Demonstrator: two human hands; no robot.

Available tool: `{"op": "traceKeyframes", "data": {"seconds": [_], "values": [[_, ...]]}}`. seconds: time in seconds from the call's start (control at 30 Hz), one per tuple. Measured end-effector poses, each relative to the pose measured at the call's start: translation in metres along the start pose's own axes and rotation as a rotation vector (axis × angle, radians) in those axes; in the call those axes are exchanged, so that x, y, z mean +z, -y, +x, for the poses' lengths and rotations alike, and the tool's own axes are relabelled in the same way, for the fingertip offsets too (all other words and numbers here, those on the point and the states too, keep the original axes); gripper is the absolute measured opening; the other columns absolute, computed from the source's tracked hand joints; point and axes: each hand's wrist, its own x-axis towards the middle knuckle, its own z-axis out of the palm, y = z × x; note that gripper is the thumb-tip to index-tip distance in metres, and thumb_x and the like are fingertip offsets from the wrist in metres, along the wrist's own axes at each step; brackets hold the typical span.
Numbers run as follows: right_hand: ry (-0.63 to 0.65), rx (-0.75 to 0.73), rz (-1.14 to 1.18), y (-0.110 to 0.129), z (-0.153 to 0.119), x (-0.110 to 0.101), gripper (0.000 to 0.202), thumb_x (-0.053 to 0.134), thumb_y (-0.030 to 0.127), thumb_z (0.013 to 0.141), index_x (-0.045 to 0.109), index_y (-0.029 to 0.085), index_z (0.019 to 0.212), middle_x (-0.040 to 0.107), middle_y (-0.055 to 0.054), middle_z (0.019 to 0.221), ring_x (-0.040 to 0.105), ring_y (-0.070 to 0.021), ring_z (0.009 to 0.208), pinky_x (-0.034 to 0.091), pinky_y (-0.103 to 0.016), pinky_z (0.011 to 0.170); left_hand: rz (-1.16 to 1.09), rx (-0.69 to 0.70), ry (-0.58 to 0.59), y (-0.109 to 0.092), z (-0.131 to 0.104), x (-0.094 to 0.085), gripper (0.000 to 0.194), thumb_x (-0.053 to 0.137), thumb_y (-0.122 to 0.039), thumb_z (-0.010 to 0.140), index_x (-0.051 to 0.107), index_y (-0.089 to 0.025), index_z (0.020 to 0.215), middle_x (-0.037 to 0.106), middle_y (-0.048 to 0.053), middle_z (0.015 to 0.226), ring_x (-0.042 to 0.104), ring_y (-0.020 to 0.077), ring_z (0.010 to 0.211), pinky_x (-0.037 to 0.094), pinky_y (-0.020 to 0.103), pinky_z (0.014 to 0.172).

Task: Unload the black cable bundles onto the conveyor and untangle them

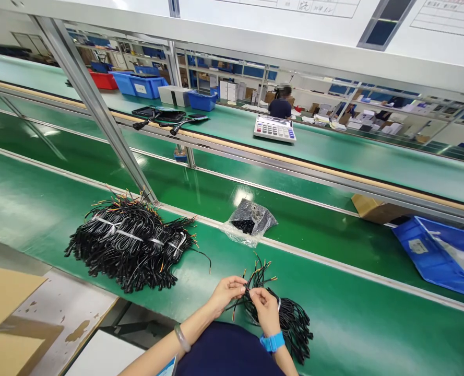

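Observation:
At the front edge of the green bench, my left hand (224, 295) pinches a black cable between thumb and fingers. Right beside it, my right hand (266, 310) also has its fingertips closed on the cable, and the small spot between them is partly hidden. Under and beyond my hands lies a bundle of black cables (295, 324) with orange-tipped ends fanning out and a white tie around it. To the left rests a large heap of tied black cables (118, 245). A clear plastic bag (251, 222) with small black parts sits past my hands.
A raised shelf carries a calculator (274, 128), black devices (169, 115) and blue bins (147, 86). A metal post (98, 104) rises behind the cable heap. At the right lies a tilted blue bin (435, 256) near a cardboard box (376, 209). A person (281, 104) sits farther back.

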Motion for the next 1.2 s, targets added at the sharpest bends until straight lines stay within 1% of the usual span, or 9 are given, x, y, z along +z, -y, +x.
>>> {"op": "traceKeyframes", "data": {"seconds": [0.27,0.37,0.57,0.73,0.83,0.9,1.03,1.13,1.2], "values": [[-0.009,0.016,0.041,-0.002,-0.001,0.002,0.032,0.061,0.046,0.076,0.067,0.014,0.074,0.066,-0.005,0.065,0.056,-0.0149,0.057,0.045,-0.025,0.056,0.039,0.065,0.007,0.001,0.001,0.002,0.05,0.091,-0.039,0.04,0.071,-0.012,0.077,0.067,0.001,0.062,0.058,0.0082,0.056,0.046,0.021,0.06],[-0.017,0.005,0.022,-0.002,0.0,0.002,0.031,0.061,0.044,0.075,0.067,0.014,0.072,0.065,-0.005,0.065,0.055,-0.0145,0.057,0.045,-0.025,0.056,0.051,0.072,0.014,0.001,0.001,0.002,0.05,0.09,-0.041,0.04,0.071,-0.012,0.077,0.068,0.002,0.062,0.058,0.0091,0.056,0.047,0.022,0.061],[-0.064,-0.045,-0.062,0.004,-0.001,-0.002,0.024,0.063,0.038,0.073,0.068,0.015,0.068,0.058,-0.002,0.063,0.049,-0.013,0.056,0.041,-0.025,0.055,0.098,0.085,0.023,0.001,0.0,0.001,0.049,0.088,-0.042,0.044,0.073,-0.011,0.079,0.069,0.005,0.065,0.06,0.0112,0.058,0.047,0.023,0.062],[-0.009,-0.053,-0.075,0.007,-0.002,-0.003,0.029,0.059,0.042,0.079,0.068,0.015,0.073,0.063,-0.004,0.066,0.053,-0.0143,0.057,0.044,-0.025,0.056,0.126,0.105,0.045,0.0,-0.001,0.001,0.048,0.087,-0.045,0.047,0.072,-0.011,0.078,0.068,0.004,0.063,0.06,0.0115,0.058,0.047,0.023,0.062],[-0.006,-0.058,-0.092,0.008,-0.002,-0.003,0.032,0.056,0.044,0.08,0.067,0.015,0.073,0.063,-0.004,0.066,0.055,-0.015,0.058,0.045,-0.025,0.056,0.139,0.11,0.069,0.0,-0.001,0.001,0.049,0.086,-0.046,0.048,0.071,-0.011,0.078,0.068,0.004,0.061,0.06,0.0121,0.058,0.047,0.023,0.06],[-0.022,-0.068,-0.12,0.01,-0.003,-0.004,0.031,0.057,0.044,0.08,0.067,0.015,0.073,0.061,-0.004,0.067,0.053,-0.0148,0.059,0.044,-0.025,0.056,0.149,0.116,0.078,0.001,0.0,0.001,0.048,0.086,-0.046,0.048,0.07,-0.011,0.077,0.067,0.003,0.06,0.059,0.0115,0.056,0.046,0.023,0.059],[-0.027,-0.104,-0.176,0.015,-0.003,-0.007,0.024,0.061,0.039,0.078,0.069,0.018,0.072,0.057,-0.002,0.067,0.05,-0.0137,0.059,0.041,-0.024,0.057,0.177,0.14,0.077,0.003,0.002,0.001,0.045,0.086,-0.045,0.049,0.07,-0.011,0.074,0.066,0.002,0.058,0.056,0.0091,0.052,0.045,0.021,0.058],[0.009,-0.118,-0.179,0.017,-0.003,-0.009,0.019,0.064,0.037,0.077,0.071,0.019,0.075,0.058,-0.001,0.067,0.05,-0.0131,0.058,0.042,-0.024,0.057,0.194,0.148,0.086,0.003,0.003,0.0,0.046,0.084,-0.048,0.051,0.071,-0.011,0.076,0.067,0.003,0.06,0.056,0.0098,0.053,0.045,0.022,0.059],[0.031,-0.12,-0.162,0.016,-0.004,-0.01,0.02,0.066,0.037,0.075,0.071,0.018,0.08,0.061,-0.002,0.07,0.054,-0.0137,0.06,0.045,-0.024,0.057,0.201,0.15,0.087,0.003,0.003,-0.001,0.047,0.083,-0.049,0.053,0.07,-0.011,0.077,0.066,0.003,0.06,0.056,0.0102,0.053,0.045,0.023,0.059]]}}
